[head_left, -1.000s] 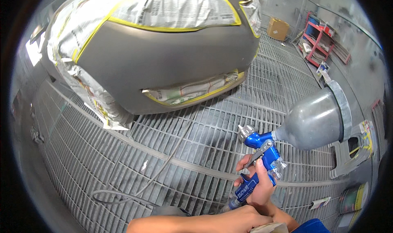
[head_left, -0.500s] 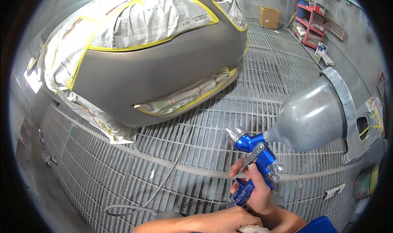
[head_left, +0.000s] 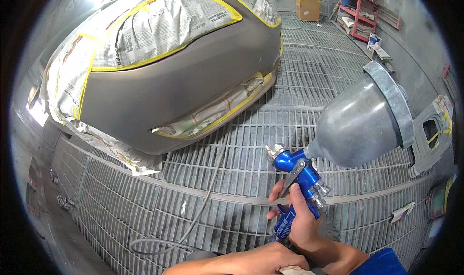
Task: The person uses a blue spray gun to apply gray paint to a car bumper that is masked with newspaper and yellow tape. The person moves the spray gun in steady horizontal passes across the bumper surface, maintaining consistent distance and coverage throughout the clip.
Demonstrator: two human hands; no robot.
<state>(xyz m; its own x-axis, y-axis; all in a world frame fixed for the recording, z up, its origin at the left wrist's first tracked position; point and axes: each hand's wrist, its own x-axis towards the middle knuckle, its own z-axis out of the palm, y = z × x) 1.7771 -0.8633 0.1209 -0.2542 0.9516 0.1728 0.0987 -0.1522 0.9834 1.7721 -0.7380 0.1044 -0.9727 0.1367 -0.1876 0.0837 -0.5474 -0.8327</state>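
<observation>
My right hand (head_left: 303, 222) is wrapped around the handle of a blue spray gun (head_left: 305, 178), thumb at the back and fingertips by the trigger. A silver nozzle at its front points left, toward the car. On top sits a large, grey, translucent paint cup (head_left: 360, 123), tilted to the right. Low in the picture, my left hand (head_left: 273, 258) is closed near my right wrist, with a pale cloth (head_left: 296, 271) at its fingers. Ahead on the left is a matte grey car bumper (head_left: 188, 77), apart from the gun, edged with yellow tape and printed masking paper (head_left: 169, 28).
Metal floor grating (head_left: 309, 82) runs beneath everything. A grey hose (head_left: 205, 202) loops across it. At the right stands a taped grey panel (head_left: 427, 140). Farther back are a cardboard box (head_left: 308, 8) and a red shelf cart (head_left: 362, 16).
The view has shifted a little, so the car appears slightly farther left. The spray gun and its cup sit slightly higher and more left in view. Both hands keep their holds.
</observation>
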